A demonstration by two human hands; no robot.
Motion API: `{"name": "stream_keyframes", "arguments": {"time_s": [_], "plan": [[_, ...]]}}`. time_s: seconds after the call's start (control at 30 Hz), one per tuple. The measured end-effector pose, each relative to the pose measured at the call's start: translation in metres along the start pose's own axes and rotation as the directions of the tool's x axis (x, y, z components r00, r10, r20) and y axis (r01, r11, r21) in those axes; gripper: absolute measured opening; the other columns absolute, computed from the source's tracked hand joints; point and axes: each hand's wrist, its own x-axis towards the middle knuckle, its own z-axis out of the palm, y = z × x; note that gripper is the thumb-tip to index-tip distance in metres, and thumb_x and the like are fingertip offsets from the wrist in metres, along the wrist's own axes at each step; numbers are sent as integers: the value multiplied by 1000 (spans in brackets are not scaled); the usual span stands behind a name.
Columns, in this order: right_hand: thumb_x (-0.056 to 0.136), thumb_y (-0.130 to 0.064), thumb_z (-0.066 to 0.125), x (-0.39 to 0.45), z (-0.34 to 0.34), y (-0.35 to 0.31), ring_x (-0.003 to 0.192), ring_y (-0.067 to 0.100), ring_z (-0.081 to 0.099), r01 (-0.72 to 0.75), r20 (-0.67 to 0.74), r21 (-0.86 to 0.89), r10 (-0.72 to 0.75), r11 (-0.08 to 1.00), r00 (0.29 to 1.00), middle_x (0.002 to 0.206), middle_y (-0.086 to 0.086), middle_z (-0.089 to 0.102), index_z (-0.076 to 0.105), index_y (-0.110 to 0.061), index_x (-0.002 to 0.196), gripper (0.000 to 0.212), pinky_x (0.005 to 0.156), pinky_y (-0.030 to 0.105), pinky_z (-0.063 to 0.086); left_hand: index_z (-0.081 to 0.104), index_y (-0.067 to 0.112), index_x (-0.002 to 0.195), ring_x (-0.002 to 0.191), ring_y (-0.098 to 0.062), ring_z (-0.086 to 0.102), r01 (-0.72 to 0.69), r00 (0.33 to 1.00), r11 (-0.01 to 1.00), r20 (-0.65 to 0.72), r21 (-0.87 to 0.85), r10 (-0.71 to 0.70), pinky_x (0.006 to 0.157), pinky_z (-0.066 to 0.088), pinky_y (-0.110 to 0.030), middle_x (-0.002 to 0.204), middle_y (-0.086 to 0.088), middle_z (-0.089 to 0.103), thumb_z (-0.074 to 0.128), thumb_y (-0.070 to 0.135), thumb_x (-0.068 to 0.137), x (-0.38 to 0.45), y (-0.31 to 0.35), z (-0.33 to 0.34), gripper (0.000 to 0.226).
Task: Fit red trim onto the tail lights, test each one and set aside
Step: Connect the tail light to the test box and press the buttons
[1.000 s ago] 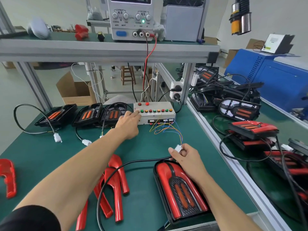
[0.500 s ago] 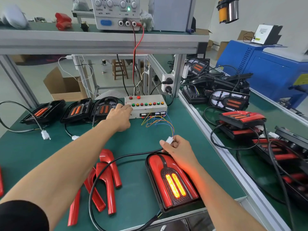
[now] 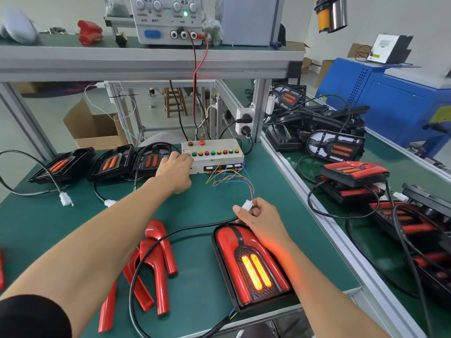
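On the green bench mat (image 3: 200, 215), near its front edge, lies the tail light (image 3: 249, 267) under test, a black housing with red trim fitted over its face and two lamp bars glowing orange in the middle; the glow tints the right forearm that crosses just beside it. Behind the tail light, at the back of the mat, sits the test box (image 3: 214, 154), a pale case with a row of coloured buttons and a loose bundle of thin coloured wires (image 3: 229, 178) spilling from its front. Left of the test box three untrimmed tail lights (image 3: 109, 162) stand in a row with their white plugs lying loose on the mat. Left of the lit tail light lies a pile of loose red trim pieces (image 3: 156, 262), with the light's black cable (image 3: 151, 252) looping over them and round to its near end. The left hand (image 3: 174, 174) reaches to the left end of the test box, its fingertips at the box's edge by the buttons; whether a finger is pressing one I cannot tell. The right hand (image 3: 260, 219), just behind the lit tail light, pinches the white connector (image 3: 247, 205) where the coloured wires meet the black cable
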Motion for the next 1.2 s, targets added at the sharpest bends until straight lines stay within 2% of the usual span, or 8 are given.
{"name": "stream_keyframes", "arguments": {"time_s": [0.27,0.4,0.53,0.7,0.9,1.0,1.1,1.2], "plan": [[68,-71,70,0,-1,0,80,23,74,-1,8,-3,1,1000,1000,77,-2,76,65,-20,86,55,81,45,57,42,12,145,137,-29,34,-2,1000,1000,18,17,2,110,34,-45,152,-4,41,56,14,89,1,-1,-4,58],[67,-70,71,1,0,0,78,19,74,-1,10,20,1,1000,1000,76,-3,76,63,-17,86,57,81,42,55,44,13,145,135,-29,36,9,999,1000,-48,-13,-10,109,35,-44,151,-4,43,55,13,89,0,0,-2,57],[68,-67,71,1,1,-1,73,13,72,0,11,23,0,1000,1000,75,-4,76,61,-17,84,53,77,37,53,37,16,151,137,-31,34,5,997,1000,-76,-3,-6,111,34,-46,154,-8,37,55,13,90,0,2,2,64],[84,-49,76,1,-1,1,64,3,65,7,18,5,-7,1000,1000,75,-5,76,61,-17,85,35,70,29,48,27,24,157,136,-35,32,20,998,1000,-61,-18,-21,111,35,-49,147,-14,37,58,15,88,7,10,2,76],[79,-56,74,0,-1,-1,66,5,65,-3,12,6,3,1000,1000,74,-3,75,61,-18,84,40,69,31,49,27,27,155,137,-38,29,81,996,997,-37,10,-81,110,35,-48,149,-17,26,63,20,85,17,15,2,79],[84,-51,76,1,-1,0,63,3,64,-1,10,-7,1,1000,1000,70,-8,73,61,-19,84,35,67,26,46,27,32,155,139,-37,28,87,995,995,-54,51,-84,111,33,-49,152,-17,25,63,20,86,18,12,3,79],[85,-45,78,2,-1,2,54,-2,52,30,-15,-11,-30,999,999,60,-16,64,58,-20,78,32,57,13,38,26,35,156,140,-35,25,91,995,991,-57,101,-86,111,32,-47,154,-14,24,62,23,88,19,11,1,77],[84,-44,79,3,-1,4,54,-2,49,38,-23,-6,-38,999,999,58,-15,59,58,-19,77,33,55,14,37,26,36,155,142,-34,23,97,995,985,-45,144,-92,111,31,-46,156,-14,22,60,23,90,21,12,-3,75]]}}
